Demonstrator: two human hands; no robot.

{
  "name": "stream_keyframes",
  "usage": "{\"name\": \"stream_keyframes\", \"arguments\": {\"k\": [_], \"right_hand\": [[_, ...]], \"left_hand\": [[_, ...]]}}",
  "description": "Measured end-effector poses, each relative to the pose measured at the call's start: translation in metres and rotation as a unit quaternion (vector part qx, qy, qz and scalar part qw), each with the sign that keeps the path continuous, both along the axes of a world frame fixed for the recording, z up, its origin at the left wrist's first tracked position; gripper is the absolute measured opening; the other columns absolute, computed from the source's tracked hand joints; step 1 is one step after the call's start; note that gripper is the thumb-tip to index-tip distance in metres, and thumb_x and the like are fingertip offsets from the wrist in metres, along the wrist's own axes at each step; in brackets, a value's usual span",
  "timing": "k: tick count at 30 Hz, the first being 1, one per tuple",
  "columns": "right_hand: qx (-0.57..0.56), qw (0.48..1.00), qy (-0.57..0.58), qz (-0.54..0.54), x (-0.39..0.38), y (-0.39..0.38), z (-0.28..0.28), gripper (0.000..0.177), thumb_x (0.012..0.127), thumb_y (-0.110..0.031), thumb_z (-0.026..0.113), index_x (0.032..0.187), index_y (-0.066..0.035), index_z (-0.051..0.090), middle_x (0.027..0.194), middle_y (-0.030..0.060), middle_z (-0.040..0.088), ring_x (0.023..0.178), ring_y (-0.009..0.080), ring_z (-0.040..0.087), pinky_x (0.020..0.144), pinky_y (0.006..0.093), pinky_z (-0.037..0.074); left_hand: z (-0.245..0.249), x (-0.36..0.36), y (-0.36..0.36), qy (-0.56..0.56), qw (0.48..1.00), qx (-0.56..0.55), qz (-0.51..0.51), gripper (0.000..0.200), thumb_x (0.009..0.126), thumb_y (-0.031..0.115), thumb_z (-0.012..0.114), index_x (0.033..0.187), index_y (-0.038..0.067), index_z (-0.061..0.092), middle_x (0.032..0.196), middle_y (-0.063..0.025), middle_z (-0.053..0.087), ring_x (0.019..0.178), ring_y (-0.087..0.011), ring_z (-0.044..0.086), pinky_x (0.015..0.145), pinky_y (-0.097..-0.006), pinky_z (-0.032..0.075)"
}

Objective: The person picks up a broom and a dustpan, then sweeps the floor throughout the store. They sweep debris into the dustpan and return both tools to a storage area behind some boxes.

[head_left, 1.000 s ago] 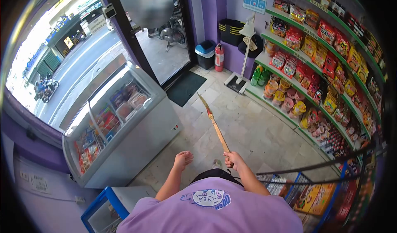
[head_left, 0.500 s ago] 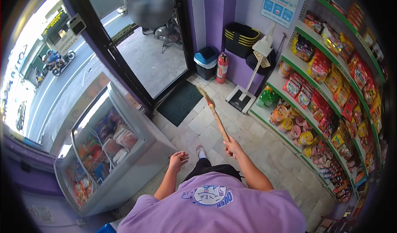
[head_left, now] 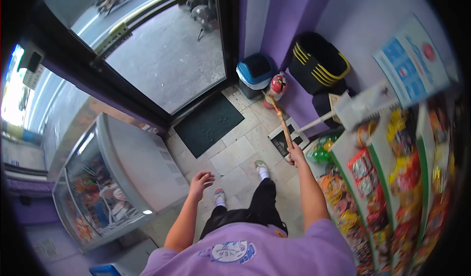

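The fingers of my right hand (head_left: 295, 154) are wrapped round the lower end of a wooden stick (head_left: 285, 130), which looks like a broom handle. Its far end, bound in red and tipped with pale bristles, reaches up beside the red fire extinguisher (head_left: 278, 86). My left hand (head_left: 202, 182) hangs in the air to the left of my legs, fingers apart and holding nothing. Below the stick's tip, a black and white dustpan (head_left: 284, 141) with a long white handle lies on the tiled floor.
A dark mat (head_left: 208, 124) lies before the glass door. A glass-topped freezer (head_left: 142, 163) stands left; snack shelves (head_left: 378, 178) fill the right. A blue-lidded bin (head_left: 255, 70) and black baskets (head_left: 319, 62) are by the purple wall.
The view has shifted closer to the door corner and shelves. The stick's tip has moved right, from above the mat to beside the extinguisher. Both feet now show.
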State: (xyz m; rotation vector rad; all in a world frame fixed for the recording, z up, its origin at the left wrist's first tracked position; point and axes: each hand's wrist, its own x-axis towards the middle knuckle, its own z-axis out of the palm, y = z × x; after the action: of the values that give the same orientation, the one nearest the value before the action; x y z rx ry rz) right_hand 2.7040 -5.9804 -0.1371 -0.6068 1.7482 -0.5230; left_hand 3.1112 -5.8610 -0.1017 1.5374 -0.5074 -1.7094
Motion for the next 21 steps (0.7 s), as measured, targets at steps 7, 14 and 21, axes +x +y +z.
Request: {"name": "stream_keyframes", "arguments": {"k": [7, 14, 21], "right_hand": [[0.148, 0.987, 0.008, 0.06, -0.031, -0.174, -0.222, 0.015, 0.09, -0.027, 0.034, 0.097, -0.015, 0.04, 0.055, 0.0066, 0.038, 0.038, 0.0153, 0.038, 0.031, 0.0313, 0.03], [0.382, 0.868, -0.122, 0.293, 0.035, -0.039, -0.18, 0.053, 0.087, -0.021, 0.043, 0.134, -0.031, 0.021, 0.051, 0.001, 0.037, 0.033, 0.0101, 0.032, 0.03, 0.0245, 0.024], [0.113, 0.919, 0.008, 0.379, -0.002, -0.189, -0.059, 0.044, 0.087, -0.015, 0.043, 0.129, -0.025, 0.035, 0.049, -0.0034, 0.036, 0.033, 0.0065, 0.033, 0.025, 0.021, 0.025]], "left_hand": [[-0.051, -0.068, 0.063, -0.052, 0.948, 0.2, 0.242, 0.018, 0.085, 0.013, 0.048, 0.097, 0.001, 0.052, 0.088, -0.012, 0.06, 0.078, -0.0195, 0.059, 0.067, -0.0302, 0.049], [-0.034, -0.148, 0.094, -0.034, 0.917, 0.279, 0.283, 0.02, 0.086, 0.013, 0.047, 0.101, 0.001, 0.051, 0.092, -0.0118, 0.06, 0.08, -0.0179, 0.059, 0.067, -0.0296, 0.048], [-0.036, -0.201, 0.108, 0.025, 0.896, 0.254, 0.364, 0.021, 0.087, 0.014, 0.047, 0.103, 0.001, 0.05, 0.097, -0.0115, 0.059, 0.084, -0.0185, 0.058, 0.072, -0.0289, 0.047]]}}
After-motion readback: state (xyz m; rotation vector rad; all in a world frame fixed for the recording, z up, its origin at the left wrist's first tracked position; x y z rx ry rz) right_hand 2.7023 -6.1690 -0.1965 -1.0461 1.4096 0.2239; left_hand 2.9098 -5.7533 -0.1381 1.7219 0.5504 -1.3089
